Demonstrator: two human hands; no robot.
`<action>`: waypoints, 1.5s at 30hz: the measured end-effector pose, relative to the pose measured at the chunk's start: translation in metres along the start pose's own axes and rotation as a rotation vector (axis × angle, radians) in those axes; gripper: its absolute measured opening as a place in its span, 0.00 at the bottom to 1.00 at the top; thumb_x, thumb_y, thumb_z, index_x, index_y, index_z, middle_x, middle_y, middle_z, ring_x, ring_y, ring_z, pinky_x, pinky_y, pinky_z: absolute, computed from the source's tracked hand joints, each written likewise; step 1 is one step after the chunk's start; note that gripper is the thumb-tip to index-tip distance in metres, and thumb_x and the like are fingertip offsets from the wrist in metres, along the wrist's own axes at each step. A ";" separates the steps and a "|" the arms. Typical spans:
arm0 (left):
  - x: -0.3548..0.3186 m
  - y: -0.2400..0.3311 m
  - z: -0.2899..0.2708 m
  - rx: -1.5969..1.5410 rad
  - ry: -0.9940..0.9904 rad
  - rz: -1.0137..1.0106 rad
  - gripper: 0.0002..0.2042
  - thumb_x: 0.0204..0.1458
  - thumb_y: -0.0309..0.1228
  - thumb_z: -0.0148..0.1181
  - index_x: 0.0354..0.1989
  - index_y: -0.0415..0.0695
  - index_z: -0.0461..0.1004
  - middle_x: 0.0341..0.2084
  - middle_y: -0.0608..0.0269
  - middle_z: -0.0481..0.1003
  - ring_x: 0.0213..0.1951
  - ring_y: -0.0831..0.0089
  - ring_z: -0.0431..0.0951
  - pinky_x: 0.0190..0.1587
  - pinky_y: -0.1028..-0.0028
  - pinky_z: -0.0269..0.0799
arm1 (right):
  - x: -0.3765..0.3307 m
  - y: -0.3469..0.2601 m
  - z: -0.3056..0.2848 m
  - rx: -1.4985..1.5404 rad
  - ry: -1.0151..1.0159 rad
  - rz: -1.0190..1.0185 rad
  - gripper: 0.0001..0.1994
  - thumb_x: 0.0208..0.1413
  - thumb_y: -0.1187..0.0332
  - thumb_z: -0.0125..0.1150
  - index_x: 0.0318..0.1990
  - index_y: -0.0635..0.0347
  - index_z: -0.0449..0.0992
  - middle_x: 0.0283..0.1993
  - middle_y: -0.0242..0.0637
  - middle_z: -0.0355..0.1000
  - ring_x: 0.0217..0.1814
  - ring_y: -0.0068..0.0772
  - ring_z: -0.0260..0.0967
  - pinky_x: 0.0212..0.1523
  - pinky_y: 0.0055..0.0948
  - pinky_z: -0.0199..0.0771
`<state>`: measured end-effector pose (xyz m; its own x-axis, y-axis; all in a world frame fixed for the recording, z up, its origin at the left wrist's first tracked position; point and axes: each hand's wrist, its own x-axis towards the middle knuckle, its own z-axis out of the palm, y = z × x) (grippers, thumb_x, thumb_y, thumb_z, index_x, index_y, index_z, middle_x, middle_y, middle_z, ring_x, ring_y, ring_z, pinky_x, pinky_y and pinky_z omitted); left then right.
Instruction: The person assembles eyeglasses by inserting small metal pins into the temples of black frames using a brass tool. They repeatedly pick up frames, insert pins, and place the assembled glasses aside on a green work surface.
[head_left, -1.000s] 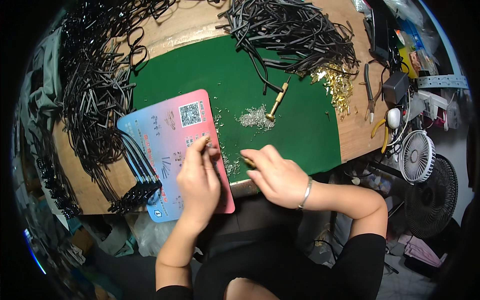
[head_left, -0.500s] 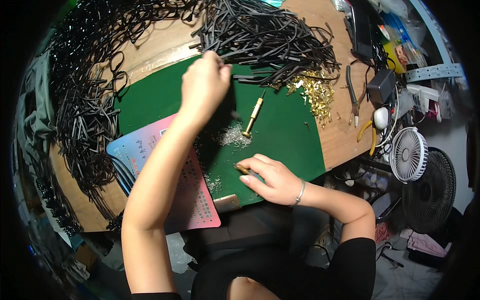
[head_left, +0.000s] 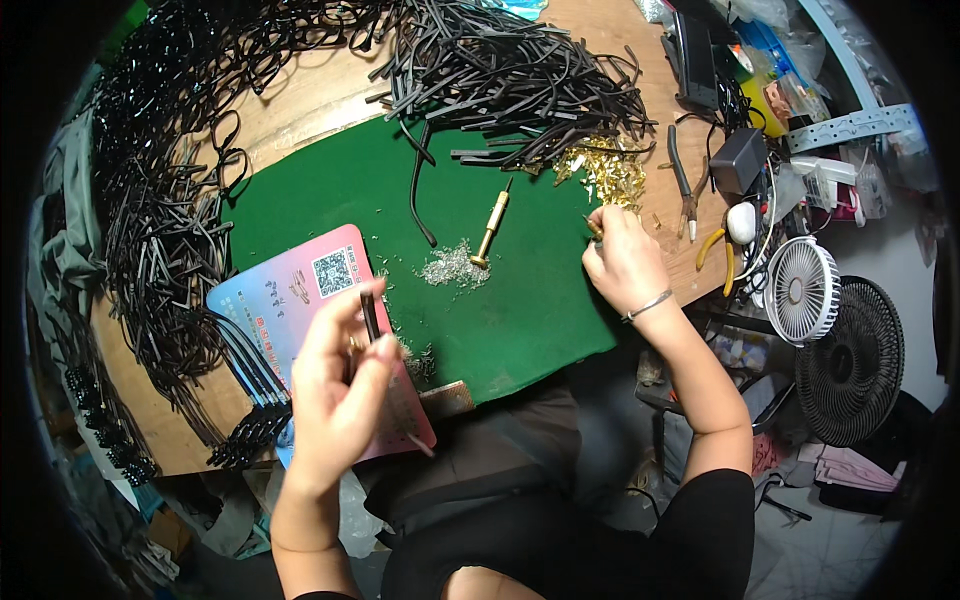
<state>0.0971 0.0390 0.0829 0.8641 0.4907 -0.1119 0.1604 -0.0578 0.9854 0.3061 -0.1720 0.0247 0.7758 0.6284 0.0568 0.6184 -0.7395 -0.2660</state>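
Two things in our grip: left hand (head_left: 335, 400), lower left, black stick (head_left: 370, 315); right hand (head_left: 628, 265), right of centre, tool (head_left: 593, 228) near gold bits (head_left: 613, 172). We should pinch gently.

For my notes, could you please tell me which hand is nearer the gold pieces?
Right. The right hand is at the near edge of the gold pieces; the left hand is farther left, over the printed sheet.

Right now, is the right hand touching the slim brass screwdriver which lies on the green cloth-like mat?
Apart: the head view shows bare green mat between the right hand and the slim brass screwdriver.
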 end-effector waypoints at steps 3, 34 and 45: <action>-0.024 -0.009 -0.004 -0.150 -0.030 -0.148 0.12 0.56 0.22 0.47 0.49 0.36 0.65 0.29 0.70 0.67 0.27 0.85 0.67 0.32 0.83 0.65 | 0.008 0.001 -0.005 -0.060 -0.115 0.002 0.11 0.45 0.72 0.53 0.39 0.62 0.65 0.32 0.53 0.69 0.35 0.54 0.70 0.38 0.46 0.71; -0.044 -0.030 -0.007 -0.618 -0.417 -0.553 0.11 0.57 0.27 0.50 0.47 0.37 0.68 0.32 0.59 0.77 0.18 0.89 0.62 0.19 0.87 0.56 | -0.003 -0.112 -0.010 1.308 -1.226 0.074 0.11 0.51 0.64 0.63 0.33 0.63 0.73 0.30 0.31 0.71 0.23 0.17 0.64 0.24 0.18 0.64; -0.056 -0.041 0.009 -0.036 -0.267 -0.198 0.16 0.55 0.19 0.42 0.53 0.38 0.64 0.32 0.59 0.75 0.36 0.74 0.76 0.41 0.76 0.70 | -0.039 -0.093 0.003 0.751 -0.777 -0.245 0.22 0.53 0.59 0.57 0.47 0.65 0.61 0.41 0.48 0.64 0.40 0.43 0.68 0.44 0.35 0.69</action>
<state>0.0459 0.0061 0.0473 0.9131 0.2442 -0.3266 0.3246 0.0495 0.9445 0.2179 -0.1268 0.0448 0.1902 0.9127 -0.3617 0.3073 -0.4053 -0.8610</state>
